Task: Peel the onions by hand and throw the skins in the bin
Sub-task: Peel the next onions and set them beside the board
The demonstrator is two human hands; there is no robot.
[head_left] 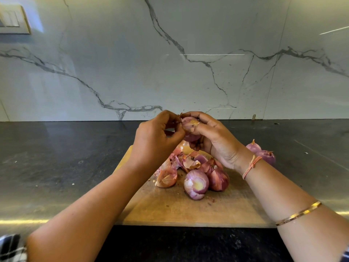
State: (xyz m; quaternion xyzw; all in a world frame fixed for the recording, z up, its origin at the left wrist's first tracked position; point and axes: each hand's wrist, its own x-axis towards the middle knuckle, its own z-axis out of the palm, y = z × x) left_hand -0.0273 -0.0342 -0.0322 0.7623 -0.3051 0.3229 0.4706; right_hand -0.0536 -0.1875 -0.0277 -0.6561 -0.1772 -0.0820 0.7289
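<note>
Crossing in from the lower corners, the forearms hid the side edges of the board [188, 208], and only scraps of checked sleeve showed at the frame's edge. The board was pale, scuffed wood on a dark, dully glossy counter [56, 157]. On it sat a peeled onion [196, 184], smooth and round, purple and white, its cut end facing the camera. Behind it lay a heap of papery, curled skins [179, 163], its far part covered by the hands. Above the heap, the right hand [213, 140] gripped the onion [189, 129], with curled fingers covering much of the bulb. Its long axis tilted, tip up and to the left. The left hand [156, 137] pinched that dry tip, though its fingertips were hard to make out. Two unpeeled onions [254, 147] stood tips up past the right wrist, partly hidden. Farthest was the polished, grey-veined marble wall [170, 53].
</note>
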